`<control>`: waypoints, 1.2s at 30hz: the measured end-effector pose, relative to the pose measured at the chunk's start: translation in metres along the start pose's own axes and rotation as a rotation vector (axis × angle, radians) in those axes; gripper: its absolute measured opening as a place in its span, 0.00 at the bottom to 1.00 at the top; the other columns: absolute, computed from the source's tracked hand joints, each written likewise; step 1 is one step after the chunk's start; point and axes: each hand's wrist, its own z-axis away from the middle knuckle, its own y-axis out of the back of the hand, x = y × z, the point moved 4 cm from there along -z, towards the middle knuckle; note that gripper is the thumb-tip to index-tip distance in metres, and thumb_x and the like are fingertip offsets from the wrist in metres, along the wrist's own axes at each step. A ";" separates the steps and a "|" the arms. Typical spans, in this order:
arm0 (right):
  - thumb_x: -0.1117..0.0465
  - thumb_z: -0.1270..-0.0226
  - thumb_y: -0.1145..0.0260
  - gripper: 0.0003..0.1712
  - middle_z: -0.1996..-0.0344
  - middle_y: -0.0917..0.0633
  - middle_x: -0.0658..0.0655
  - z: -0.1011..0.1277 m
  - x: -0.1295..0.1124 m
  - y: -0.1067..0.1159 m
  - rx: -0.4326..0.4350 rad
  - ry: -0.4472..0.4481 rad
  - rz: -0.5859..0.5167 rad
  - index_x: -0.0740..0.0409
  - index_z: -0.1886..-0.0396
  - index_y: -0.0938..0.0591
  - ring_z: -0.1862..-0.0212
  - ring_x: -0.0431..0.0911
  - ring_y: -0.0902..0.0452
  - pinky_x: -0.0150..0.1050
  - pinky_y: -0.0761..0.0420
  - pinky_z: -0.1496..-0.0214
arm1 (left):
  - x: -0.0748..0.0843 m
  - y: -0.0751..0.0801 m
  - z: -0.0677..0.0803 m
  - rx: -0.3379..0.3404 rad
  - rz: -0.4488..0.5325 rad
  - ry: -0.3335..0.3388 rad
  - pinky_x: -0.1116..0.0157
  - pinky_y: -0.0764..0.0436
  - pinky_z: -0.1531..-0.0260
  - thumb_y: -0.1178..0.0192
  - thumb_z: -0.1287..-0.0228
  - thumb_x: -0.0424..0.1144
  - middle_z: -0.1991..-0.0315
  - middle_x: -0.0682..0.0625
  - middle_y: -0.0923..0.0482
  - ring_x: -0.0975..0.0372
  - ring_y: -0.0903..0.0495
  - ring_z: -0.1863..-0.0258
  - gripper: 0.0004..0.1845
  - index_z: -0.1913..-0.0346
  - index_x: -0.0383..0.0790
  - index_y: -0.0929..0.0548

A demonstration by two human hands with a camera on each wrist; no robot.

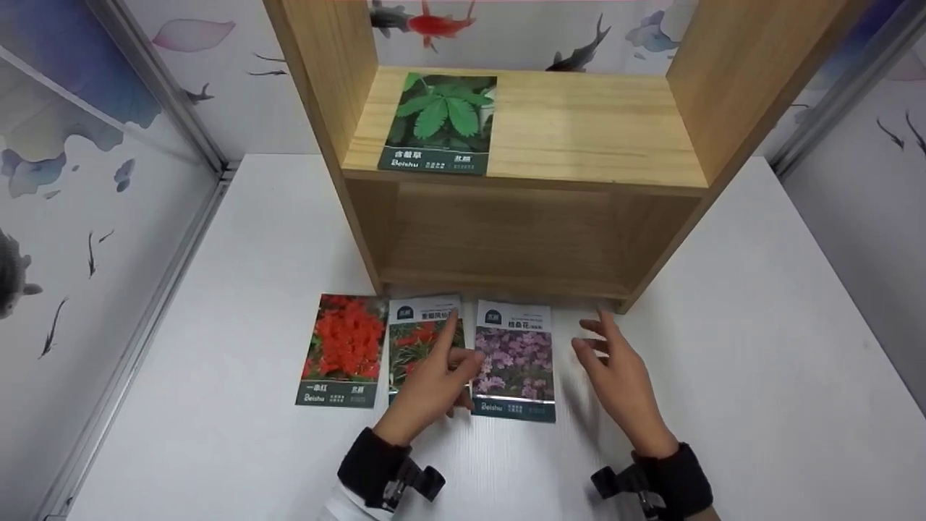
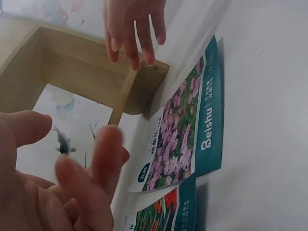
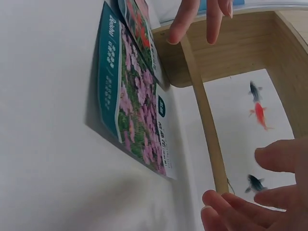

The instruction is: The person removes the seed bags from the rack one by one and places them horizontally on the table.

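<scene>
Three seed packets lie in a row on the white table (image 1: 723, 362) in front of a wooden shelf unit (image 1: 521, 239). They are a red-flower packet (image 1: 343, 351), a middle packet (image 1: 422, 329) with red blooms, and a purple-flower packet (image 1: 515, 359) (image 2: 185, 130) (image 3: 134, 110). My left hand (image 1: 445, 354) lies over the middle packet with its forefinger stretched along it and the other fingers loose. My right hand (image 1: 599, 341) hovers with spread fingers just right of the purple packet, holding nothing. A green-leaf packet (image 1: 440, 123) lies flat on the upper shelf board.
The shelf unit's lower compartment (image 1: 506, 231) has nothing in it. Its side panels (image 1: 318, 108) rise on both sides. Walls (image 1: 87, 181) papered with fish and petals close in the table left, right and behind.
</scene>
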 end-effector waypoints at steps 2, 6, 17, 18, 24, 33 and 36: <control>0.39 0.37 0.50 0.43 0.42 0.30 0.53 -0.001 -0.006 0.003 0.003 -0.003 -0.048 0.50 0.30 0.56 0.45 0.47 0.30 0.48 0.30 0.47 | 0.004 0.001 0.000 -0.015 0.021 -0.004 0.59 0.24 0.83 0.53 0.45 0.66 0.42 0.53 0.31 0.58 0.19 0.73 0.42 0.34 0.71 0.67; 0.37 0.37 0.53 0.43 0.41 0.31 0.53 -0.005 -0.019 0.005 -0.009 0.010 -0.103 0.39 0.31 0.64 0.43 0.47 0.32 0.51 0.32 0.45 | 0.011 0.006 0.001 -0.003 0.047 -0.021 0.59 0.22 0.80 0.54 0.43 0.65 0.38 0.56 0.37 0.60 0.21 0.61 0.42 0.34 0.70 0.68; 0.50 0.32 0.51 0.37 0.41 0.30 0.51 -0.011 -0.065 0.021 0.046 0.229 -0.161 0.36 0.30 0.60 0.43 0.46 0.32 0.52 0.33 0.45 | 0.044 0.046 0.008 0.130 0.105 -0.195 0.59 0.21 0.77 0.59 0.36 0.59 0.35 0.56 0.42 0.61 0.24 0.53 0.34 0.35 0.74 0.67; 0.51 0.31 0.51 0.37 0.41 0.30 0.50 -0.012 -0.069 0.023 0.044 0.248 -0.168 0.36 0.30 0.60 0.43 0.46 0.32 0.51 0.33 0.45 | 0.047 0.049 0.009 0.138 0.102 -0.209 0.58 0.21 0.76 0.60 0.35 0.59 0.35 0.56 0.42 0.60 0.24 0.53 0.34 0.34 0.73 0.67; 0.53 0.31 0.52 0.36 0.40 0.32 0.49 -0.020 -0.100 0.037 0.030 0.359 -0.180 0.37 0.30 0.59 0.41 0.45 0.34 0.52 0.34 0.45 | 0.066 0.069 0.010 0.186 0.099 -0.277 0.54 0.22 0.68 0.61 0.36 0.61 0.36 0.57 0.41 0.59 0.23 0.53 0.33 0.33 0.71 0.63; 0.51 0.31 0.52 0.36 0.40 0.31 0.48 -0.034 -0.133 0.050 0.023 0.397 -0.196 0.35 0.31 0.59 0.43 0.46 0.32 0.53 0.33 0.45 | 0.099 0.096 0.015 0.219 0.076 -0.339 0.53 0.24 0.66 0.63 0.36 0.62 0.35 0.55 0.43 0.58 0.23 0.55 0.33 0.32 0.68 0.64; 0.50 0.31 0.52 0.36 0.40 0.31 0.49 -0.037 -0.142 0.051 0.006 0.378 -0.192 0.36 0.30 0.59 0.44 0.46 0.30 0.53 0.32 0.47 | 0.113 0.102 0.020 0.227 0.090 -0.341 0.51 0.25 0.65 0.63 0.36 0.62 0.34 0.51 0.43 0.56 0.23 0.55 0.35 0.31 0.64 0.65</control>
